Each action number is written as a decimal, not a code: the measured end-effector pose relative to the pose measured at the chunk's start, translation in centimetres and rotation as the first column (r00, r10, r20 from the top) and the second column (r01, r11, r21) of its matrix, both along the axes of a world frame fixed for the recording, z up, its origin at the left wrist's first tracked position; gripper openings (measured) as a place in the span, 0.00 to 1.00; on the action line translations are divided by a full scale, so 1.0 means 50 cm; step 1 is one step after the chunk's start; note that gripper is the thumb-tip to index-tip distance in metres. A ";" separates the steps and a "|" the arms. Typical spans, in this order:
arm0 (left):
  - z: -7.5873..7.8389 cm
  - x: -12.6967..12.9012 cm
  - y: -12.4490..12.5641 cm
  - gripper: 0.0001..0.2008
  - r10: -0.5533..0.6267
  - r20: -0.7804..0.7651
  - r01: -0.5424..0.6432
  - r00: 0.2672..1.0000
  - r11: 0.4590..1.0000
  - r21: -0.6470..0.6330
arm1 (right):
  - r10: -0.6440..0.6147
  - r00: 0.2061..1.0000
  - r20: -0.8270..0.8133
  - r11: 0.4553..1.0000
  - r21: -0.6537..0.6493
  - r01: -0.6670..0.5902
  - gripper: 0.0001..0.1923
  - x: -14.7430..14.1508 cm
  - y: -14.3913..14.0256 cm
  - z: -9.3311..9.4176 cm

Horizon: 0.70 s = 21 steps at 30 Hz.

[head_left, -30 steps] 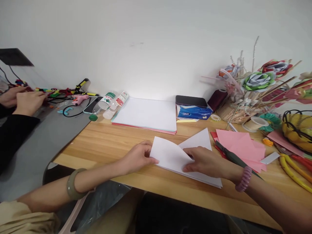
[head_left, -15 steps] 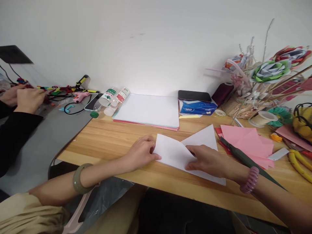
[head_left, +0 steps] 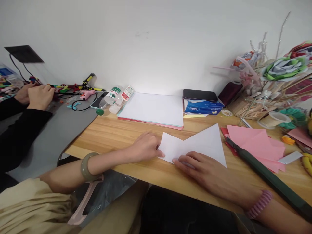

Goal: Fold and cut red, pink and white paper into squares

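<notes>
A white sheet of paper (head_left: 205, 145) lies on the wooden table before me, its left part folded over. At its left end, my left hand (head_left: 147, 148) pinches the edge with the thumb on top and the fingers curled. Spread over the lower edge, my right hand (head_left: 202, 170) presses the paper down with its fingers stretched out; part of the fold is hidden beneath it. A dark green cutting tool (head_left: 263, 174) with a flat narrow tip lies right of the paper, partly across pink paper pieces (head_left: 253, 138).
A stack of paper (head_left: 153, 109), clear bottles (head_left: 113, 97), a phone (head_left: 200, 95) on a blue tissue pack (head_left: 203, 107), and a basket (head_left: 246, 105) of sticks and paper flowers line the wall. At far left, a co-worker's hands (head_left: 40, 96) are over a grey table (head_left: 80, 123).
The folded flap now lies flatter. My right hand has gone from holding the raised flap to pressing on the lower edge, further left along it. The view has shifted slightly.
</notes>
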<state>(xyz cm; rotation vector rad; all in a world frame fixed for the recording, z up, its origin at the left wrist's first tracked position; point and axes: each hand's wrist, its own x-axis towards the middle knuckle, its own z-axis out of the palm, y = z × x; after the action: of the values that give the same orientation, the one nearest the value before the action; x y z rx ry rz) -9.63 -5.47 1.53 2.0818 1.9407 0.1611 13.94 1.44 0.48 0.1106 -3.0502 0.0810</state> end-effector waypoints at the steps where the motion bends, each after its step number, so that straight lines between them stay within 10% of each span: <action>1: 0.001 0.000 0.001 0.15 -0.002 -0.003 0.002 1.000 1.000 -0.003 | -0.010 1.000 0.000 1.000 -0.009 0.010 0.22 0.000 0.003 -0.006; 21: 0.000 -0.004 -0.004 0.14 -0.040 0.000 0.040 0.999 0.999 0.010 | -0.062 0.998 0.030 0.979 -0.194 0.067 0.27 0.003 0.017 -0.021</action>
<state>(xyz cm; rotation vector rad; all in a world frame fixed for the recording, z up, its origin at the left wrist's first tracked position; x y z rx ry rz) -9.84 -5.68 1.53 2.1253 1.9002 0.1625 14.11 2.30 -0.55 -0.0031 -3.0452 0.3787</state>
